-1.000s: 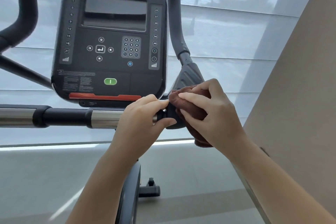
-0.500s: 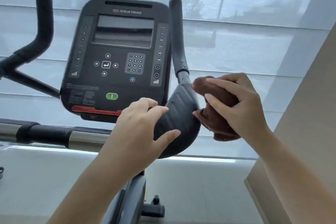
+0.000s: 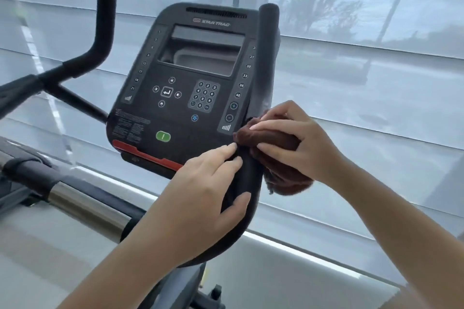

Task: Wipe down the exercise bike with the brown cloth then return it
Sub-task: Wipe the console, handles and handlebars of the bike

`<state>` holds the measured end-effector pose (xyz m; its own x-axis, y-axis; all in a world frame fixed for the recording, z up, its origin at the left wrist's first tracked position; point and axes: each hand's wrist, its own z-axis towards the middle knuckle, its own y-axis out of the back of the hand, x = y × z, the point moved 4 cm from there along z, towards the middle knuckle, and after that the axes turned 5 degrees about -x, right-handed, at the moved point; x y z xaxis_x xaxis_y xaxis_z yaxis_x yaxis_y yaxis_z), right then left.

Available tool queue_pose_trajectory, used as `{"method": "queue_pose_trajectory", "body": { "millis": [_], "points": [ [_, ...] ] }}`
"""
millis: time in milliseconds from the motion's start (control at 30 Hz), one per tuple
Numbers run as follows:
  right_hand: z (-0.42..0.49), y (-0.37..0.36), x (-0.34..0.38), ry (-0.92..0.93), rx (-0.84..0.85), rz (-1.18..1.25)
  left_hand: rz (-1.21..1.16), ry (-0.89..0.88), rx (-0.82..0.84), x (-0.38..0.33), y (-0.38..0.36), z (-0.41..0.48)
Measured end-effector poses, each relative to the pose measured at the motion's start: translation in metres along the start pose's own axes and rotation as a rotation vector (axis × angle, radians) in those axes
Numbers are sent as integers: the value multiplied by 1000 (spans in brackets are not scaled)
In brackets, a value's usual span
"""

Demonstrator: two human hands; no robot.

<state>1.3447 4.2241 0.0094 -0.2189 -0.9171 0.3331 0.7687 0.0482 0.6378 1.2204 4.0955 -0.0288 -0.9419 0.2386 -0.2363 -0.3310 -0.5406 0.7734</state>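
The brown cloth (image 3: 288, 183) is bunched around the right handlebar (image 3: 268, 57), just beside the lower right corner of the console (image 3: 195, 78). The right hand (image 3: 298, 148) grips it there, fingers curled over the top. The left hand (image 3: 200, 190) holds the bar's curved lower part, fingers above and thumb beneath, with its fingertips touching the cloth's edge.
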Motion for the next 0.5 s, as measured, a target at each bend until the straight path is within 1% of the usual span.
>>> {"method": "queue_pose_trajectory", "body": {
  "millis": [67, 133, 200, 333, 367, 400, 500],
  "points": [
    [20, 0, 0, 52, 19, -126, -7, 17, 8, 1, 1, -1],
    [36, -4, 1, 33, -45, -168, -1, 16, 11, 1, 2, -1],
    [30, -9, 2, -33, -121, -108, 18, 9, 10, 0, 3, -2],
    [-25, -9, 5, -224, -249, 151, 36, -11, -1, -1, 4, -2],
    [-35, -9, 6, -245, -278, 182, 40, -19, -6, -1, 4, -2],
    [-41, -9, 8, -241, -301, 167, 46, -28, -15, -1, 4, -2],
    [-24, -12, 10, -160, -319, -14, 41, -38, -36, -1, 3, -3]
  ]
}}
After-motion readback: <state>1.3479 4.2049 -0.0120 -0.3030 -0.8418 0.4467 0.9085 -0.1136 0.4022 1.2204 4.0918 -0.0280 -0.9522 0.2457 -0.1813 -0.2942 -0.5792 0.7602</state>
